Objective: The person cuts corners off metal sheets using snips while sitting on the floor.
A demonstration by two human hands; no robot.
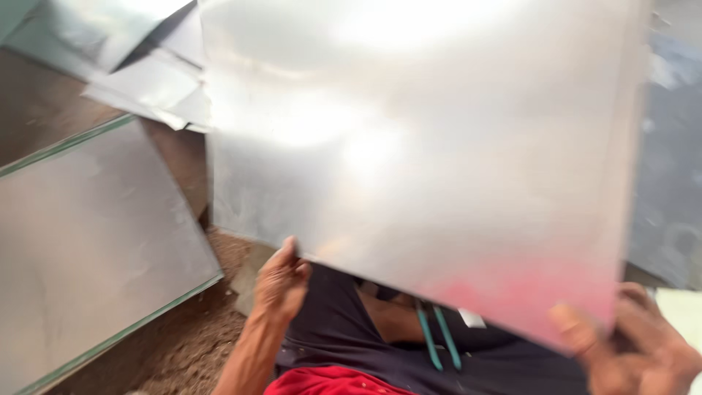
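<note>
A large shiny metal sheet (424,139) fills most of the view, tilted and lifted in front of me. My left hand (281,281) grips its lower left edge, thumb on top. At the sheet's lower right corner, my right hand (636,347) holds on with the thumb over the face, blurred. A pink reflection shows near that corner. Below the sheet I see my dark trousers (344,333), a red garment (329,382) and two teal-handled tools (439,338) lying on my lap.
Another flat metal sheet (88,241) with a greenish edge lies on the ground at left. Several loose sheet pieces (146,80) are piled at the top left. Brown dirt floor (197,336) shows between them. A dark surface (669,161) lies at the right.
</note>
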